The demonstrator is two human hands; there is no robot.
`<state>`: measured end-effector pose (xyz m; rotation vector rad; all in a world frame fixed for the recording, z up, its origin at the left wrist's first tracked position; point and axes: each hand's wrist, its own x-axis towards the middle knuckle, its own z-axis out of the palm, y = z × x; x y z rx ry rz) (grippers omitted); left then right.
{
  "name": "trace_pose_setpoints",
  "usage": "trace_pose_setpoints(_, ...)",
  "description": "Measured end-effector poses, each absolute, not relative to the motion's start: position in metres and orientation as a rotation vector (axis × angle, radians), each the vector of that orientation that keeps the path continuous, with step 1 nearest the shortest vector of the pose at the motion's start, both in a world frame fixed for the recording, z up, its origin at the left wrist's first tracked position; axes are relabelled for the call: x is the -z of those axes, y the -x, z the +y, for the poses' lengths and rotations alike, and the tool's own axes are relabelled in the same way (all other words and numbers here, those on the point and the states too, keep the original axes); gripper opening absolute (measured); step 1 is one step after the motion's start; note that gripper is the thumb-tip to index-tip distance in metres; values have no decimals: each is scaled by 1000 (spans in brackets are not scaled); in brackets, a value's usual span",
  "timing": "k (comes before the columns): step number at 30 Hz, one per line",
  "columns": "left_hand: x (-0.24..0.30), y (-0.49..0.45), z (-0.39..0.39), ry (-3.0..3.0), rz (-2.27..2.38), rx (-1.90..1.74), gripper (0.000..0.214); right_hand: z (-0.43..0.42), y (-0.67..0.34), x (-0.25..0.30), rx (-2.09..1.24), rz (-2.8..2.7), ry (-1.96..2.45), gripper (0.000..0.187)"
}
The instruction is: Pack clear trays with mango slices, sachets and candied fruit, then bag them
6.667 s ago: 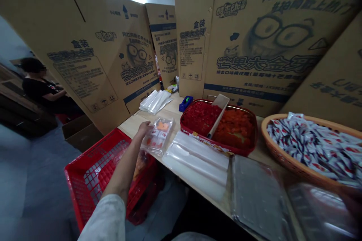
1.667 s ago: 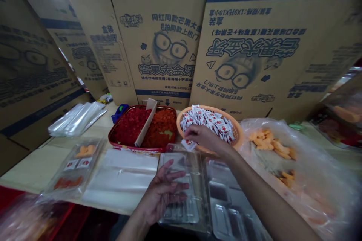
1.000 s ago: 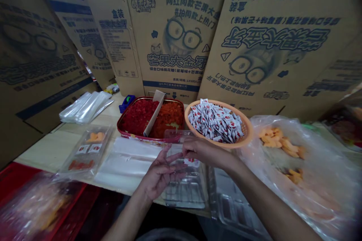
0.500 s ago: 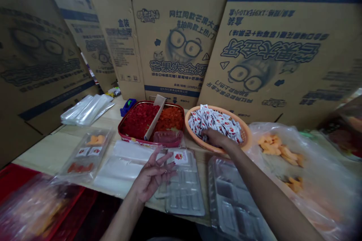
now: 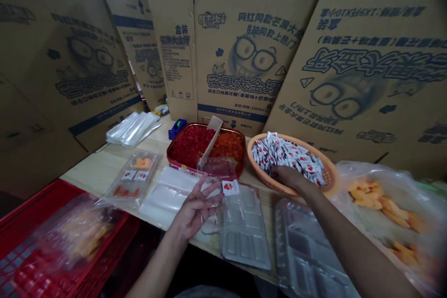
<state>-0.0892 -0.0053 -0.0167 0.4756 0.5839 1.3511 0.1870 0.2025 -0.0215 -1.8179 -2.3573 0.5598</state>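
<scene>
My left hand [image 5: 197, 209] is raised over the table's front edge, thumb and fingers around a clear plastic tray [image 5: 217, 167] whose outline is hard to see. A white sachet with a red print [image 5: 230, 187] shows just past its fingertips. Behind and to the right lie clear compartment trays [image 5: 246, 237] on the table. My right hand [image 5: 288, 178] reaches into an orange basket [image 5: 333, 179] heaped with small white sachets [image 5: 296, 156]. Its fingers curl down among the sachets, and the fingertips are hidden.
A red tin [image 5: 171, 160] holds red and orange pieces, split by a cardboard strip [image 5: 211, 135]. At left lie a filled tray [image 5: 134, 179], plastic bags [image 5: 132, 128] and a red crate [image 5: 118, 242]. More trays [image 5: 307, 251] and a bag of orange pieces [image 5: 370, 200] are at right. Cardboard boxes [image 5: 244, 46] stand behind.
The whole scene has shifted right in the picture as the head turned left. My right hand stays in the basket, and my left hand keeps nearly the same pose.
</scene>
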Motion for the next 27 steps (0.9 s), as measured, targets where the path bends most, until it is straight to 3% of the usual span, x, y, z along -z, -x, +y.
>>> trace_pose_setpoints(8,10,115,-15,-433,559,-1416,76,203,-185,7,-526,-2269,1792,23)
trace_pose_setpoints(12,5,128,-15,-420,582,-1442,74,203,-171,-18,-464,-2119,1672,9)
trace_pose_setpoints(14,3,132,-13,-420,592,-1448,73,195,-148,-33,-618,-1949,1446,3)
trace_pose_setpoints(19,2,135,-7,-410,548,-1462,74,145,-52,-58,-1203,-1549,936,23)
trace_pose_setpoints(27,6,146,-9,-397,471,-1463,64,94,41,-43,-1521,-1931,600,14)
